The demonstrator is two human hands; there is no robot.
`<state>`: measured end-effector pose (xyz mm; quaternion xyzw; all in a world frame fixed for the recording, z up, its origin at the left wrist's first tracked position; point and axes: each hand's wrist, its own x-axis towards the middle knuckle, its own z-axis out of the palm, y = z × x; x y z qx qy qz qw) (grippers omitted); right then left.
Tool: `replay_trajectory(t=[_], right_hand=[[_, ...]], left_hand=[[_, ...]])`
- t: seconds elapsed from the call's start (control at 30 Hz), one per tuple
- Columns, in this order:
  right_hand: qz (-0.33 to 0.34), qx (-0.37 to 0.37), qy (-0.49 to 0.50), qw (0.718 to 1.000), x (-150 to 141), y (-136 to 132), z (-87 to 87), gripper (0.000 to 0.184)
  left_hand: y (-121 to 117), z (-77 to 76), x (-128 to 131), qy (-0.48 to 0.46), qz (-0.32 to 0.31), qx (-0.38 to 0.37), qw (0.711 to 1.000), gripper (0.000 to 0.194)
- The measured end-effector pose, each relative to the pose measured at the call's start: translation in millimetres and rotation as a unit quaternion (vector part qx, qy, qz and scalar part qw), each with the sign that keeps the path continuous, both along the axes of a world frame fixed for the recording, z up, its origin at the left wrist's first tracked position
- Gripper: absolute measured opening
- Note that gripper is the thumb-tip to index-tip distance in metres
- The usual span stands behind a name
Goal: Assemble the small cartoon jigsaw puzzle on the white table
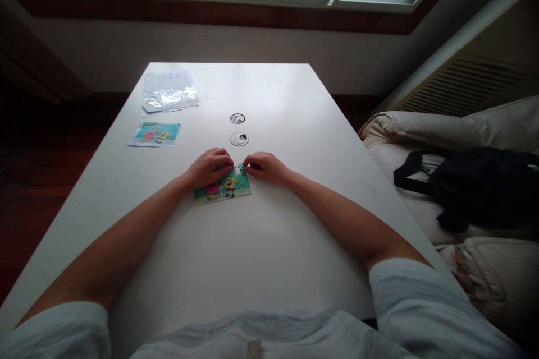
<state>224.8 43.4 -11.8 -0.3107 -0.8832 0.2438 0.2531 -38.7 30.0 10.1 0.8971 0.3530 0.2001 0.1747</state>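
Note:
A small cartoon jigsaw puzzle (229, 186) in green, yellow and pink lies on the white table, slightly turned. Near its upper right, a white notch with jagged edges shows between the pieces. My left hand (210, 168) covers the puzzle's upper left part, its fingers curled and pressed together with the tips at the notch. Across the notch, my right hand (266, 167) is closed, thumb and finger pinching a puzzle piece (242, 168) at the upper right corner. The fingers partly hide both the piece and the puzzle's top edge.
Two small round items (239, 138) lie beyond my hands. A cartoon picture sheet (156, 134) and a clear plastic packet with paper (170, 91) are at the table's far left. A dark bag (484, 188) rests on the sofa (408, 123) to the right.

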Motion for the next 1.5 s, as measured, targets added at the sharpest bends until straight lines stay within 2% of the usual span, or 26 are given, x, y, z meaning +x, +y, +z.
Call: replay_trajectory(t=[0.4,1.5], right_hand=[[-0.001,-0.005,0.004,1.0,-0.4,-1.4,3.7,0.01],[0.003,0.005,0.008,1.0,0.0,-0.8,0.4,0.01]], left_hand=[[0.0,-1.1,0.1,-0.002,0.0,0.003,1.0,0.02],[0.0,-0.9,0.2,-0.003,-0.004,0.007,1.0,0.021]])
